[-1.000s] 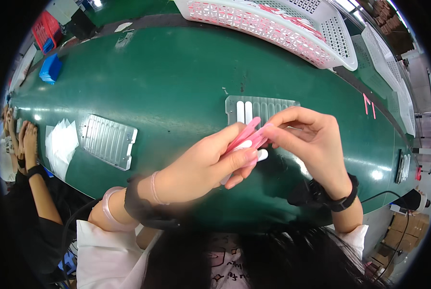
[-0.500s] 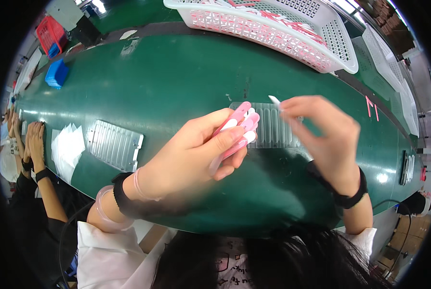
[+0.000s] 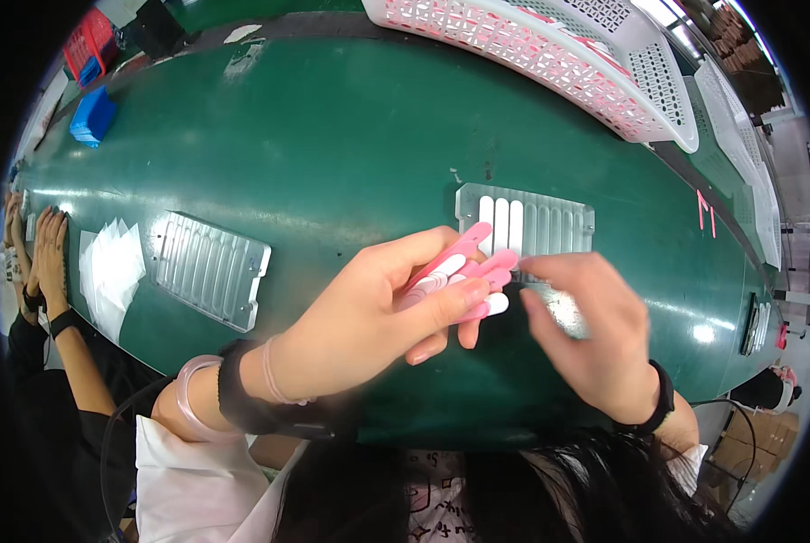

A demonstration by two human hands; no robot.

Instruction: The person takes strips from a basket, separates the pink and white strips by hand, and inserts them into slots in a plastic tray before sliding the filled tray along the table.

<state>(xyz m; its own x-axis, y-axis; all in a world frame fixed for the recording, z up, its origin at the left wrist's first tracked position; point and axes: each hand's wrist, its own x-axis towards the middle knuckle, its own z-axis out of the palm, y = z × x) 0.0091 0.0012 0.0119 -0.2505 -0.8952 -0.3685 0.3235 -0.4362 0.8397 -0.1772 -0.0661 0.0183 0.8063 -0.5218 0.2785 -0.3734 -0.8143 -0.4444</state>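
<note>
At centre frame, on green work surface (image 3: 332,145): left hand (image 3: 369,317), fingers closed around a fanned bundle of pink-and-white flat sticks (image 3: 464,276). Right hand (image 3: 590,330), just right of the bundle, fingers loosely curled and reaching toward its tips; holds nothing that can be seen.

Just above both hands: slotted metal tray (image 3: 549,222), three white sticks seated in its left slots, remaining slots bare. Second slotted tray (image 3: 210,267), left of centre, unfilled.

Handling note, as a judgement: draw one stick at a time from the fan, keep it parallel to a slot, seat it flat beside the last filled slot; hold the bundle firmly so none slide out.

Upper right: white lattice basket (image 3: 549,54) with pink contents. Far left: white sheets (image 3: 111,271), a co-worker's hands (image 3: 43,253).
</note>
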